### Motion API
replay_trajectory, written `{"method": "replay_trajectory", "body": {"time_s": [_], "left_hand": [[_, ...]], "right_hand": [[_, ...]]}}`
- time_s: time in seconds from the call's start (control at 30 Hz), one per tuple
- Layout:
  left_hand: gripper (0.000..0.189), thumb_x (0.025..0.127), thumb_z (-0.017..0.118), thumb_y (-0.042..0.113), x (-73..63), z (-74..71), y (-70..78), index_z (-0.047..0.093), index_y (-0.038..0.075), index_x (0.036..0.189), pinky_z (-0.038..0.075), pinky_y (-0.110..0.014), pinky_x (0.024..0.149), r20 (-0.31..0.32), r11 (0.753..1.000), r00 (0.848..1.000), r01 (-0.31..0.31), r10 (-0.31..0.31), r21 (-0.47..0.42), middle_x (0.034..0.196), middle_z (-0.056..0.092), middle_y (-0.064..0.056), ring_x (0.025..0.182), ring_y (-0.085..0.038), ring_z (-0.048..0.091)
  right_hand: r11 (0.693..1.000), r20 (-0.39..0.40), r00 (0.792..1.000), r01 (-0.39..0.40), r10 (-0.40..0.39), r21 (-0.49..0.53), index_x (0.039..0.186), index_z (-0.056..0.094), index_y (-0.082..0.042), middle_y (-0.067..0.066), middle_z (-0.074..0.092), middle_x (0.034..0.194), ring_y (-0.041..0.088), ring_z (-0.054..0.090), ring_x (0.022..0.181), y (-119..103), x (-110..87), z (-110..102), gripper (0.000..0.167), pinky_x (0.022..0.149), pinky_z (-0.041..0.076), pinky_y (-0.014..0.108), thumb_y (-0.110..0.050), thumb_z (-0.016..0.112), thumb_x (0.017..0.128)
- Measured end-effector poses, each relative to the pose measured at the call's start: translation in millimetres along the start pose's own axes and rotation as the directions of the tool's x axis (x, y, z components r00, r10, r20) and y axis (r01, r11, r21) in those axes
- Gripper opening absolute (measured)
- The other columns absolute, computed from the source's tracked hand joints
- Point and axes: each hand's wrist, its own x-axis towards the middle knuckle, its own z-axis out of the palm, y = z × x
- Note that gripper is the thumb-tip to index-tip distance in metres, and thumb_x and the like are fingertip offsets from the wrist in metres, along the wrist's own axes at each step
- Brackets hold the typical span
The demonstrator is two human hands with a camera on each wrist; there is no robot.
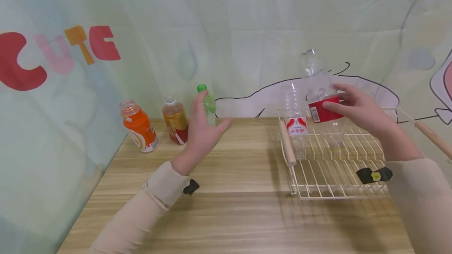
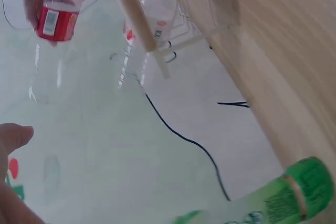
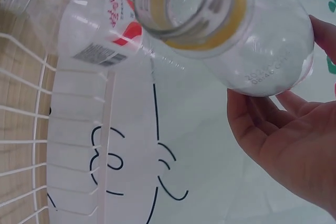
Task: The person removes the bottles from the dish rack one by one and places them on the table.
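Observation:
My right hand (image 1: 367,115) grips a clear plastic bottle (image 1: 319,85) round its red label, above the wire rack (image 1: 339,198). This bottle is upside down; its open neck with a yellow ring (image 3: 231,19) points at the rack. Beside it another clear bottle (image 1: 292,103), with a red-and-white label, stands neck down in the rack. My left hand (image 1: 205,136) is raised over the table, fingers extended and thumb spread, holding nothing. Behind it stands a green bottle (image 1: 210,107), partly hidden by the hand; the left wrist view shows the lower part of that green bottle (image 2: 283,198).
On the table's left stand an orange-labelled bottle (image 1: 139,126) and a bottle with a yellow-and-red label (image 1: 175,120). The rack has wooden handles (image 1: 287,144) at both sides. A printed curtain (image 1: 240,58) hangs right behind the table (image 1: 233,207).

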Motion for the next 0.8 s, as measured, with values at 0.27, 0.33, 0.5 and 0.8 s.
{"method": "replay_trajectory", "body": {"time_s": [0.27, 0.33, 0.5, 0.8], "left_hand": [[0.085, 0.076, 0.081, 0.022, -7.2, 10.6, 21.1, 0.034, 0.003, 0.143, 0.021, -0.043, 0.116, 0.065, 0.939, 0.949, -0.315, 0.309, 0.137, 0.149, 0.035, -0.011, 0.139, -0.024, 0.030], [0.083, 0.075, 0.082, 0.022, -9.1, 12.8, 22.9, 0.036, 0.002, 0.142, 0.015, -0.045, 0.118, 0.095, 0.911, 0.927, -0.375, 0.364, 0.168, 0.148, 0.036, -0.013, 0.139, -0.026, 0.030], [0.079, 0.075, 0.082, 0.025, -13.7, 16.6, 26.3, 0.041, 0.001, 0.138, 0.008, -0.047, 0.119, 0.153, 0.855, 0.883, -0.468, 0.443, 0.223, 0.144, 0.041, -0.014, 0.138, -0.030, 0.032], [0.076, 0.075, 0.082, 0.030, -20.3, 20.1, 37.8, 0.045, 0.003, 0.136, 0.014, -0.054, 0.117, 0.224, 0.772, 0.817, -0.575, 0.531, 0.269, 0.142, 0.045, -0.015, 0.136, -0.031, 0.036]], "right_hand": [[0.998, 0.051, 0.997, 0.061, -0.062, 0.030, 0.152, 0.024, -0.015, 0.018, 0.051, 0.133, 0.026, 0.053, 0.111, -15.1, -9.4, 9.0, 0.070, 0.076, 0.052, 0.023, -0.034, 0.060, 0.095], [0.997, 0.066, 0.995, 0.070, -0.073, 0.040, 0.151, 0.025, -0.015, 0.016, 0.052, 0.131, 0.024, 0.054, 0.108, -18.4, -11.9, 11.7, 0.069, 0.076, 0.053, 0.025, -0.032, 0.061, 0.095], [0.991, 0.080, 0.989, 0.124, -0.128, 0.049, 0.148, 0.033, -0.015, 0.014, 0.054, 0.127, 0.024, 0.057, 0.104, -25.2, -16.9, 20.0, 0.065, 0.073, 0.055, 0.027, -0.025, 0.064, 0.093], [0.975, 0.156, 0.963, 0.219, -0.221, 0.028, 0.145, 0.038, -0.011, 0.016, 0.057, 0.120, 0.030, 0.058, 0.101, -30.8, -22.7, 32.7, 0.061, 0.070, 0.057, 0.030, -0.022, 0.066, 0.091]]}}
